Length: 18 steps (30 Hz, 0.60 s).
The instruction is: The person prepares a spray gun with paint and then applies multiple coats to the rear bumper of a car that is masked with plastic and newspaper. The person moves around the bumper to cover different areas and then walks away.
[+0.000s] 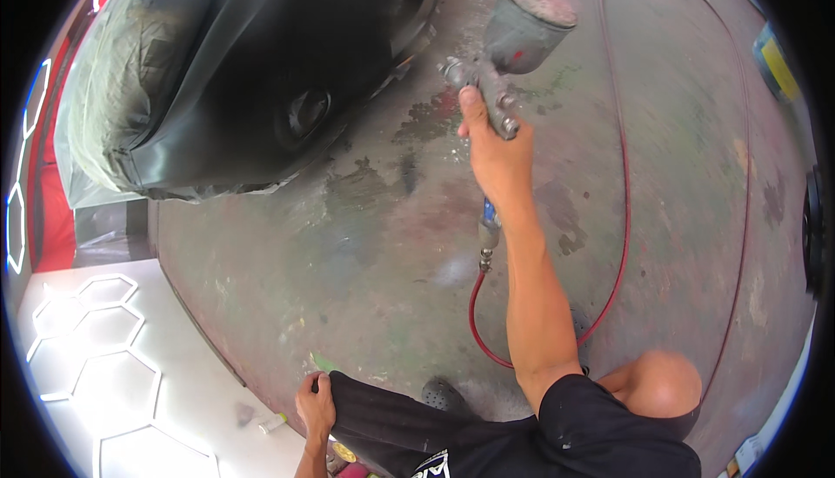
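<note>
My right hand point(502, 143) is wrapped round the handle of a spray gun point(478, 82), held out over the floor. A grey, paint-stained cup point(529, 30) sits on the gun, tilted away from me. The nozzle end points left, toward a black car bumper point(252, 86) but apart from it. From the fitting below the handle runs a red air hose point(474, 313). At the lower left, my left hand point(315, 404) is curled closed against the edge of my black clothing point(383, 408); whatever its fingers hold is hidden.
Wrinkled masking film point(109, 104) covers the car beside the bumper. The hose loops widely across the stained floor point(391, 243) on the right. Hexagonal lights point(109, 330) glow on the pale wall at left. My shoe point(448, 395) is below, and a small cylinder point(272, 423) lies near the wall.
</note>
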Tool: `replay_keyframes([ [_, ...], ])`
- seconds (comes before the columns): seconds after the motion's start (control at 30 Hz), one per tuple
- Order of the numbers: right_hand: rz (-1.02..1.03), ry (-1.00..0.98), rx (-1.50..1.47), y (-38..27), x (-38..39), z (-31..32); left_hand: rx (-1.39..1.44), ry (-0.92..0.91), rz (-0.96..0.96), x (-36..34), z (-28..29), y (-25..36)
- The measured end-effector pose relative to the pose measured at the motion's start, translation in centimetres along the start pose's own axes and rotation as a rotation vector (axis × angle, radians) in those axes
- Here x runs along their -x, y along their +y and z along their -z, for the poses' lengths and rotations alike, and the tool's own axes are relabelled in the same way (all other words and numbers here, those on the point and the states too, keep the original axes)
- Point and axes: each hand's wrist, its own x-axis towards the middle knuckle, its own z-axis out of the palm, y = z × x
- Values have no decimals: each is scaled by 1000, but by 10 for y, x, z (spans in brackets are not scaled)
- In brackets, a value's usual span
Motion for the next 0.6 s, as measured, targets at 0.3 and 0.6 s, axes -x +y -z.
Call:
replay_keyframes([
  [0.3,-70,-424,-107,4,44,-13,-83,8,49,4,0,12],
  [0.6,150,-9,-95,-57,-59,22,-86,32,58,17,1,17],
])
